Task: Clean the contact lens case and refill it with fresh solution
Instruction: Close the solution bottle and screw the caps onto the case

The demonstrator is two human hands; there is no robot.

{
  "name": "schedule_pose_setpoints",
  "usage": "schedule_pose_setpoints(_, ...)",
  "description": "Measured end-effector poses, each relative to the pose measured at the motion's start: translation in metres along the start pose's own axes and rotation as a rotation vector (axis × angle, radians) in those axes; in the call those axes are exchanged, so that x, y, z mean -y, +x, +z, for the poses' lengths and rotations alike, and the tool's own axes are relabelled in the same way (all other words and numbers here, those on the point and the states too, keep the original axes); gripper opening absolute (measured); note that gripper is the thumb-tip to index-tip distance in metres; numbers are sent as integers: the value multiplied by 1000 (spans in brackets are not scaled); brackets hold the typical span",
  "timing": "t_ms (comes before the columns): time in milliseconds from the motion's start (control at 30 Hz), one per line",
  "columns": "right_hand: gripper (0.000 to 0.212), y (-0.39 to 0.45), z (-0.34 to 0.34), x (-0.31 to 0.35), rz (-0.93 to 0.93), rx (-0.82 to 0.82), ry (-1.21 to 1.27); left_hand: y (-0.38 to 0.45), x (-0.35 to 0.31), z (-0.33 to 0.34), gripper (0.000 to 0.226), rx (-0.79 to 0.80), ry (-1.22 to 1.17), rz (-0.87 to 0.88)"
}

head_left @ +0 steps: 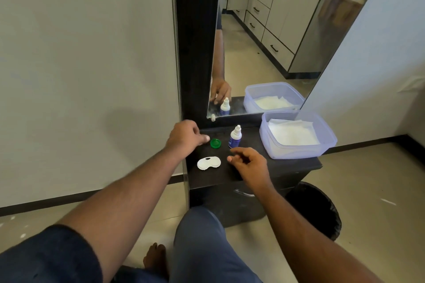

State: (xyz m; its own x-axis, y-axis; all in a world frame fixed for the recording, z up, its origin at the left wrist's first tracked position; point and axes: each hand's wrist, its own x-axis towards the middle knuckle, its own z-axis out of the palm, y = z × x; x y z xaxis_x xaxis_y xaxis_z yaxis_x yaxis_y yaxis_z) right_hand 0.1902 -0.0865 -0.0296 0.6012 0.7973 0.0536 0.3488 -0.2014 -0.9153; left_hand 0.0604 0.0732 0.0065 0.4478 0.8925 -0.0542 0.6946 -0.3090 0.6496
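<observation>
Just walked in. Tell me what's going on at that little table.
A person sits at a small dark table before a mirror. The white lens case lies open on it, with a green cap set apart behind it. The left hand reaches toward that cap; the right hand hovers near the case, just in front of the upright solution bottle. Neither hand holds anything. A plastic tub with white tissue stands to the right.

Lens case (pixel 208 163): white, twin-well, uncapped, laid flat between the hands. Green cap (pixel 215 143): placed open side up, just beside the left hand (pixel 185 136). Solution bottle (pixel 235 137): white-topped, blue-labelled, stood upright just beyond the right hand (pixel 249 163).
</observation>
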Motion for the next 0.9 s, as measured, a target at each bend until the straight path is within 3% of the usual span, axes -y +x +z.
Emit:
schedule_pose_setpoints(100,36,5,-2,5,-77,177,-136,-19,9,-13,28,-91,-313,-83)
schedule_pose_setpoints(200,49,9,0,9,-125,300,-250,-41,19,-22,12,-122,-501,-92)
schedule_pose_setpoints(267,53,11,2,14,-145,352,-297,-50,25,-25,2,-125,-485,-37)
schedule_pose_setpoints(433,51,15,7,17,-171,371,-338,-56,25,-30,22,-132,-398,35)
schedule_pose_setpoints(633,43,17,7,14,-176,357,-341,-71,29,1,18,-33,-292,144)
schedule_pose_setpoints(900,36,16,6,13,-201,342,-326,-78,27,20,19,-109,-145,294)
